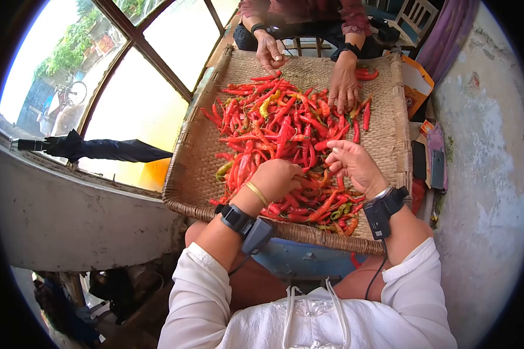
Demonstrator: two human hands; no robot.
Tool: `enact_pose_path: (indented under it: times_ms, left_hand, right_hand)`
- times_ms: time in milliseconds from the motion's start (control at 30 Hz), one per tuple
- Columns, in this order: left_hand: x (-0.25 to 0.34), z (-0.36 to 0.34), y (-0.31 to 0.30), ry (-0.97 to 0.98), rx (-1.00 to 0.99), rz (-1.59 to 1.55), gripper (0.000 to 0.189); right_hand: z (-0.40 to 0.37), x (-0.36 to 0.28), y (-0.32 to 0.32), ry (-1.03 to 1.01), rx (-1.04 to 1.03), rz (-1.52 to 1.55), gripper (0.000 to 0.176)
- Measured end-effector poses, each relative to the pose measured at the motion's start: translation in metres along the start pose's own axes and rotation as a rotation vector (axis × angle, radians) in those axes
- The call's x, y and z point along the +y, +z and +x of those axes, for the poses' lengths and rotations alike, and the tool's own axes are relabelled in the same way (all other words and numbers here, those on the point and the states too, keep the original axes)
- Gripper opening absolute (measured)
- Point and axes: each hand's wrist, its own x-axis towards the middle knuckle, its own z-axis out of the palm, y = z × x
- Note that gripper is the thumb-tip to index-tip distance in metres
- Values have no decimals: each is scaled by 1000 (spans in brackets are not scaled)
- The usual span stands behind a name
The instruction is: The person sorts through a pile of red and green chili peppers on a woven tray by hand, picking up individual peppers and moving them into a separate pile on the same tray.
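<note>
A large heap of red chili peppers (282,131), with a few yellow and green ones among them, lies on a shallow woven tray (198,157). My left hand (278,179) is bent down over the near part of the heap. Its fingers are closed at a red chili pepper, and the fingertips are partly hidden. Just to the right, my right hand (355,166) is held above the peppers with thumb and fingers curled together. Whatever is between those fingers is too small to make out.
Across the tray, another person's two hands (269,52) (344,87) are at the far peppers. A folded black umbrella (116,150) lies by the window on the left. Phones (436,168) and an orange box (416,87) are at the right, beside the wall.
</note>
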Motion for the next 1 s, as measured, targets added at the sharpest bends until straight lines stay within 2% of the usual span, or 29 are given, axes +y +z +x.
enact_pose_path:
  times_ms: [33,100,133,167,267,400,467,500,567,633,667,700,767,833,867,933,1000]
  left_hand:
    - [2,0,-4,19,77,-110,25]
    - [7,-1,-12,39,153,-219,25]
    - [9,-1,-16,25,166,-346,23]
    - [10,-1,-17,11,177,-474,22]
    - [10,0,-15,23,157,-567,23]
    - [15,3,-11,73,206,-691,26]
    - [20,3,-16,7,473,-480,27]
    - [18,4,-15,8,472,-480,27]
    - [9,4,-11,-84,578,-352,26]
    - [3,3,-9,-74,506,-306,26]
    - [4,2,-9,-66,375,-278,27]
    - [4,2,-9,-58,244,-248,28]
    - [-2,3,4,-34,226,-201,28]
    - [2,7,6,-7,210,-158,27]
    - [5,9,5,-75,150,-147,30]
    - [5,12,8,-147,92,-135,33]
    - [-2,16,20,-42,131,-189,40]
  right_hand:
    - [-2,0,6,41,-108,-190,27]
    - [-4,11,16,-336,-214,-688,26]
    - [-12,2,24,-412,-249,-900,25]
    - [-12,5,25,-412,-247,-899,25]
    - [-9,17,27,-247,-262,-561,25]
    - [-10,9,27,-165,-273,-583,23]
    - [-9,-2,21,-53,-304,-792,17]
    - [-4,-4,13,-53,-303,-792,17]
    - [5,-9,-7,-20,-112,-521,14]
    - [7,-19,-19,-164,108,22,19]
    - [13,-20,-27,-249,173,205,29]
    - [14,-20,-33,-245,257,305,32]
    - [12,-16,-34,-184,318,292,33]
    - [13,-4,-30,-53,169,193,36]
    - [13,2,-24,-3,117,170,31]
    - [13,14,-10,77,50,96,35]
    - [13,21,3,156,-20,25,39]
